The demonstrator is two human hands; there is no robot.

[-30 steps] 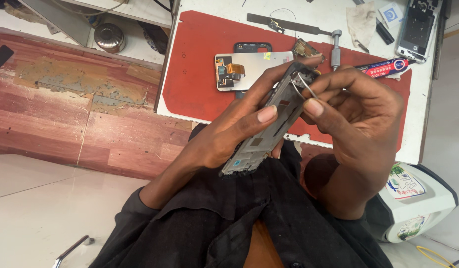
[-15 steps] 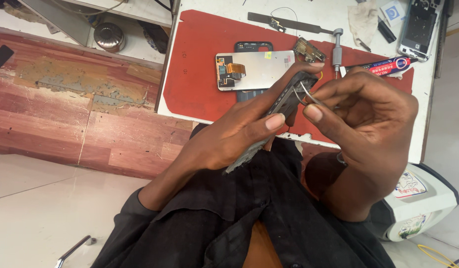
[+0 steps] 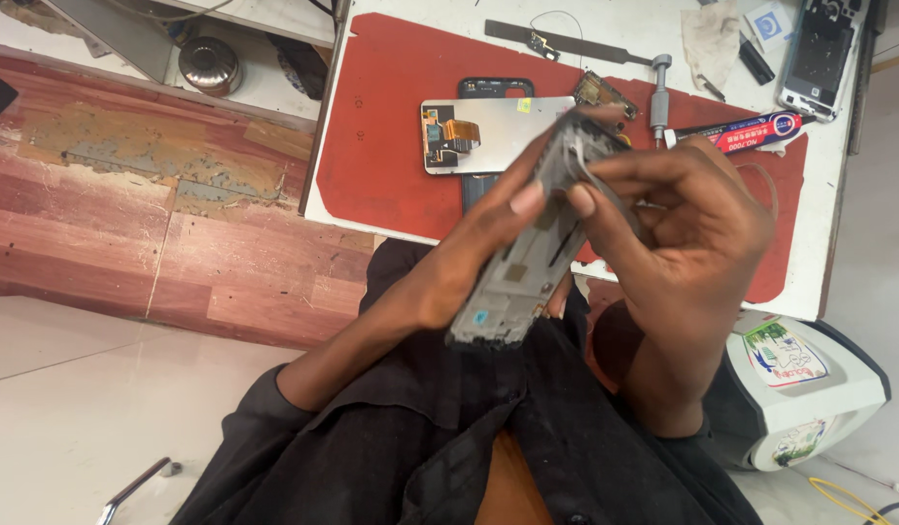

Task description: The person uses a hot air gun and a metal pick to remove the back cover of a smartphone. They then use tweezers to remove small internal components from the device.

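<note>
Head view. The left hand [image 3: 469, 258] grips a grey phone frame [image 3: 527, 258] from below, tilted and raised above the lap, off the near edge of the tabletop [image 3: 828, 224]. The right hand [image 3: 692, 228] closes its fingertips on the frame's upper end, apparently pinching a thin strip there. Risk: a hard pull could tear the strip or twist the frame free of the left hand. A loose screen panel [image 3: 493, 131] lies on the red mat [image 3: 391, 117].

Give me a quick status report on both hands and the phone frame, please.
Left hand gripping grey phone frame from below. Right hand pinching frame's top end. Frame tilted, held above lap, clear of red mat. Nothing in the way.
</note>
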